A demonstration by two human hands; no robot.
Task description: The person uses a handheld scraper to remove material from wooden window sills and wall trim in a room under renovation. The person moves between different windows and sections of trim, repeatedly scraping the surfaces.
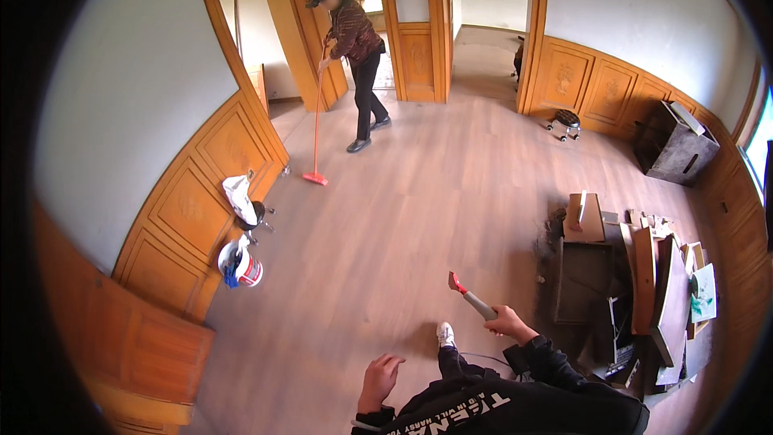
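Observation:
My right hand (509, 322) is closed around the grey handle of a red-headed hand tool (477, 303), perhaps a scraper or brush; its exact kind cannot be told. The tool points up and left over the wood-look floor (386, 241). At the bottom centre my left hand (381, 374) holds nothing, with its fingers loosely bent and apart from any object. My white shoe (445, 335) shows between the two hands.
A person (359, 42) stands near the doorways, holding a red broom (317, 121). Dismantled boards and drawers (646, 290) lie piled at right. Along the left wall are a white bucket (249, 270) and a stool bearing a white bag (240, 198). Another stool (566, 119) stands at upper right.

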